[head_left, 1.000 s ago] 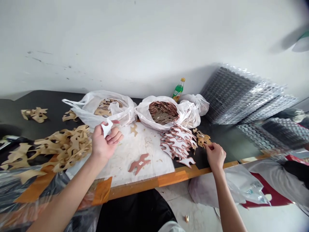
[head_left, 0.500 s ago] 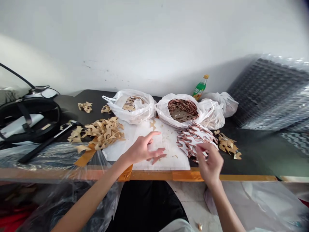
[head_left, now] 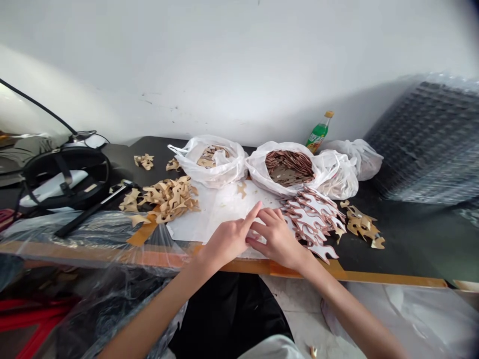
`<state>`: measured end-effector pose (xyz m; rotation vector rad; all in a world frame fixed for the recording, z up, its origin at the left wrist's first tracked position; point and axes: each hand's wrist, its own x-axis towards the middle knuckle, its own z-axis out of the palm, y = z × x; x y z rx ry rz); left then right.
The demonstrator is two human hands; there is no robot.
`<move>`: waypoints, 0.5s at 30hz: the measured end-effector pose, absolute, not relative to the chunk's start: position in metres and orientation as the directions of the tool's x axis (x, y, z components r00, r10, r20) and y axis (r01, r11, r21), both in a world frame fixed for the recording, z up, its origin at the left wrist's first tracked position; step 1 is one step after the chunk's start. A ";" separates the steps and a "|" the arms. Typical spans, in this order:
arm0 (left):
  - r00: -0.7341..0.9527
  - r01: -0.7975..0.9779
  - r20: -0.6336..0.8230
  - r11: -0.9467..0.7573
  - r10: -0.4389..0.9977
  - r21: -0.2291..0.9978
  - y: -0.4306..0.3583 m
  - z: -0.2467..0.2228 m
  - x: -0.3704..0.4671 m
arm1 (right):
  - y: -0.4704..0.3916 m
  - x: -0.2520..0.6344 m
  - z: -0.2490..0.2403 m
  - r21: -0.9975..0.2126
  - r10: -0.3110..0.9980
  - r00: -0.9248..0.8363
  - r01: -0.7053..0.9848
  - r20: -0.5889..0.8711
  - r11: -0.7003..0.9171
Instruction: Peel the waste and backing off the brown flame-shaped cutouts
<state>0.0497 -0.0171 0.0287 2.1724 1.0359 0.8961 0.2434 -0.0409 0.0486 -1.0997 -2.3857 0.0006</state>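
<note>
Over the white paper sheet (head_left: 204,212), near the table's front edge, my left hand (head_left: 227,240) and my right hand (head_left: 279,238) meet with their fingertips together. Both are closed, and whatever lies between the fingers is hidden. Just right of my right hand is a pile of white, brown-edged wavy cut pieces (head_left: 312,214). A heap of tan curvy pieces (head_left: 170,199) lies to the left of the paper. One tan piece (head_left: 241,189) rests on the sheet beyond my hands.
Behind the paper stand two white plastic bags, one with tan pieces (head_left: 211,172), one with brown pieces (head_left: 286,169). Tied bags (head_left: 339,179), a green bottle (head_left: 319,133) and stacked black trays (head_left: 430,144) are at the right. A black-handled tool (head_left: 90,212) lies at left.
My right hand has moved left from the white piece pile to meet my left hand. My left hand, open before, has closed. The view has shifted slightly.
</note>
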 end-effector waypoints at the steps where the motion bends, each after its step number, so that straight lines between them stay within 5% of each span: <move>1: 0.495 0.495 0.316 -0.561 0.810 0.663 -0.018 0.026 0.051 | -0.039 0.245 0.050 -0.193 0.701 -0.571 0.700 0.427 0.687; 7: 0.571 0.731 0.232 -0.617 0.787 0.291 -0.022 0.016 0.052 | -0.026 0.251 0.061 -0.219 0.621 -0.712 0.582 0.329 0.783; 11: 0.538 0.768 0.266 -0.595 0.800 0.237 -0.026 0.014 0.052 | -0.018 0.250 0.063 -0.239 0.591 -0.759 0.541 0.274 0.806; 15: 0.515 0.761 0.317 -0.595 0.797 0.260 -0.030 0.013 0.051 | -0.014 0.245 0.059 -0.108 0.519 -0.792 0.514 0.322 0.851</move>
